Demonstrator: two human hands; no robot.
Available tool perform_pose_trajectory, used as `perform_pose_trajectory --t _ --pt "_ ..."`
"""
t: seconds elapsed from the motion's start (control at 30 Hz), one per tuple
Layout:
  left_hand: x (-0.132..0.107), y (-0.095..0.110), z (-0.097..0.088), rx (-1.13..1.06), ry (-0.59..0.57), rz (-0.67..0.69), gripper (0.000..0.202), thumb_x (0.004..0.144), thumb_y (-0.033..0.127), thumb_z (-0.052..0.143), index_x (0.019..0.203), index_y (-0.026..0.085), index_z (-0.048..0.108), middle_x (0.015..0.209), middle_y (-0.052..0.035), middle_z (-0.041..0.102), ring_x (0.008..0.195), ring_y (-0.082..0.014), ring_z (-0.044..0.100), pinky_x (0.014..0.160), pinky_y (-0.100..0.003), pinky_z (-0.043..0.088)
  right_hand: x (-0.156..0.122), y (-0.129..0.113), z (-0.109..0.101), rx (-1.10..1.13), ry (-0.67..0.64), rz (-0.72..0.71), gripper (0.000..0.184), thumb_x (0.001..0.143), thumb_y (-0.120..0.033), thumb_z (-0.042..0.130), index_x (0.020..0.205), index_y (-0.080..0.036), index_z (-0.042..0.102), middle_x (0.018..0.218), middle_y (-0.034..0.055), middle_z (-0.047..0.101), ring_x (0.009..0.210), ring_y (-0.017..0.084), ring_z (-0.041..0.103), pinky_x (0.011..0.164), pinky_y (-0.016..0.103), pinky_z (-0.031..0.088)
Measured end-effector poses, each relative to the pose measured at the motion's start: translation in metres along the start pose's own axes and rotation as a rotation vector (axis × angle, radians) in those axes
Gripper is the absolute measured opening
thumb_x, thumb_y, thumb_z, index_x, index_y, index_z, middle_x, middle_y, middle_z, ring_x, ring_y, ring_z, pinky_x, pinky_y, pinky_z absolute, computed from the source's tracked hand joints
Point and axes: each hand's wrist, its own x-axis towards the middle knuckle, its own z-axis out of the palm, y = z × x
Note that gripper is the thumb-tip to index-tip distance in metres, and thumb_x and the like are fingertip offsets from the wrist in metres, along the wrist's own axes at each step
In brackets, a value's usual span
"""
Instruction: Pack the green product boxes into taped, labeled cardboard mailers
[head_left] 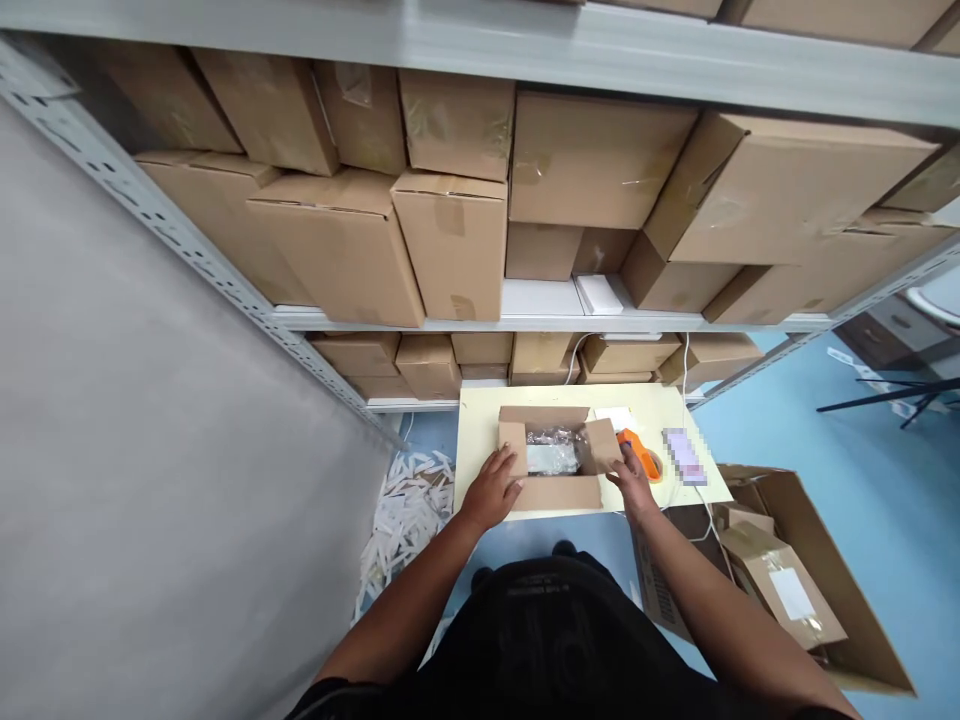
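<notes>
An open cardboard box [556, 492] stands on the pale yellow table with its flaps spread outward. Inside it lie clear bubble wrap [559, 437] and a pale, flat-topped item [553, 460] whose kind I cannot make out. My left hand [491, 487] grips the box at its left flap. On the opposite side, my right hand [632, 482] has its fingers on the right flap, holding the box there. Just beyond that hand lies an orange tape dispenser [639, 452], partly hidden by the fingers.
The yellow table [480, 410] also bears a blurred phone [684, 457] and a white cable. Shelves [540, 322] full of cardboard boxes rise behind it. A large open carton [847, 590] stands at right on the floor. White strips [401, 520] are heaped at left beside the wall.
</notes>
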Motion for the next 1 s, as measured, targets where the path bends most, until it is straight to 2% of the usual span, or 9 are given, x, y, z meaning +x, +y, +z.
perform_pose_trajectory --t 0.1,0.23,0.33,0.43,0.53,0.63,0.73,0.87,1.0 --pt "0.003 -0.014 0.007 0.039 0.002 0.071 0.055 0.104 0.044 0.042 0.153 0.019 0.047 0.166 -0.0109 0.035 0.155 -0.028 0.029 0.127 -0.051 0.03 0.003 -0.003 -0.021 -0.048 -0.249 -0.144 0.074 0.087 -0.038 0.051 0.159 -0.025 0.038 0.149 0.0094 0.059 0.138 0.03 0.054 0.109 0.047 0.05" --pt "0.001 -0.019 0.013 0.071 0.036 0.083 0.056 0.107 0.042 0.036 0.159 0.02 0.038 0.169 -0.0094 0.029 0.157 -0.0254 0.026 0.127 -0.048 0.031 0.015 -0.004 -0.043 -0.464 -0.682 -0.489 0.083 0.076 -0.017 0.052 0.158 -0.029 0.043 0.16 0.0043 0.048 0.15 0.03 0.04 0.122 0.055 0.035" --pt "-0.001 -0.01 0.016 0.065 0.025 0.018 0.057 0.107 0.04 0.034 0.16 0.019 0.035 0.17 -0.0095 0.024 0.157 -0.0237 0.024 0.128 -0.046 0.029 0.029 -0.002 -0.048 -0.727 -0.796 -0.719 0.092 0.074 -0.015 0.059 0.162 -0.027 0.034 0.165 0.0056 0.039 0.153 0.032 0.033 0.126 0.058 0.026" --pt "-0.002 0.004 0.013 0.056 0.006 -0.045 0.056 0.107 0.039 0.034 0.159 0.018 0.036 0.169 -0.0109 0.029 0.156 -0.0241 0.026 0.127 -0.045 0.03 0.039 0.004 -0.044 -0.793 -0.782 -0.797 0.086 0.081 -0.02 0.063 0.162 -0.026 0.035 0.166 0.0086 0.036 0.152 0.033 0.036 0.125 0.058 0.03" --pt "0.006 0.017 -0.002 0.062 0.046 -0.102 0.052 0.105 0.039 0.039 0.153 0.019 0.046 0.158 -0.0119 0.048 0.151 -0.0262 0.038 0.124 -0.048 0.036 0.043 0.012 -0.033 -0.676 -0.728 -0.795 0.069 0.09 -0.027 0.062 0.157 -0.024 0.044 0.162 0.011 0.043 0.148 0.03 0.043 0.122 0.055 0.036" --pt "0.029 0.025 -0.028 0.067 0.193 -0.146 0.046 0.105 0.04 0.041 0.142 0.018 0.057 0.145 -0.013 0.06 0.141 -0.0262 0.05 0.12 -0.047 0.041 0.04 0.017 -0.021 -0.533 -0.565 -0.674 0.049 0.099 -0.039 0.055 0.146 -0.026 0.057 0.151 0.0108 0.057 0.142 0.028 0.052 0.119 0.052 0.043" --pt "0.065 0.025 -0.052 0.07 0.309 -0.139 0.045 0.105 0.039 0.04 0.142 0.018 0.056 0.144 -0.013 0.061 0.138 -0.0246 0.052 0.12 -0.046 0.042 0.035 0.017 -0.007 -0.472 -0.374 -0.535 0.044 0.102 -0.047 0.05 0.139 -0.026 0.062 0.141 0.0102 0.065 0.134 0.028 0.059 0.116 0.051 0.046" --pt "0.108 0.018 -0.059 0.129 0.19 -0.046 0.053 0.102 0.038 0.047 0.151 0.016 0.048 0.154 -0.0132 0.052 0.145 -0.0263 0.045 0.123 -0.047 0.037 0.032 0.014 0.01 -0.51 -0.264 -0.509 0.046 0.101 -0.049 0.048 0.138 -0.023 0.06 0.139 0.0114 0.065 0.131 0.029 0.059 0.113 0.05 0.048" --pt "0.121 0.006 -0.046 0.189 0.081 0.025 0.056 0.094 0.028 0.059 0.149 0.017 0.052 0.147 -0.0115 0.06 0.137 -0.0263 0.053 0.117 -0.045 0.045 0.032 0.013 0.02 -0.533 -0.201 -0.517 0.043 0.101 -0.047 0.048 0.133 -0.02 0.057 0.131 0.0149 0.064 0.123 0.031 0.06 0.106 0.051 0.051"
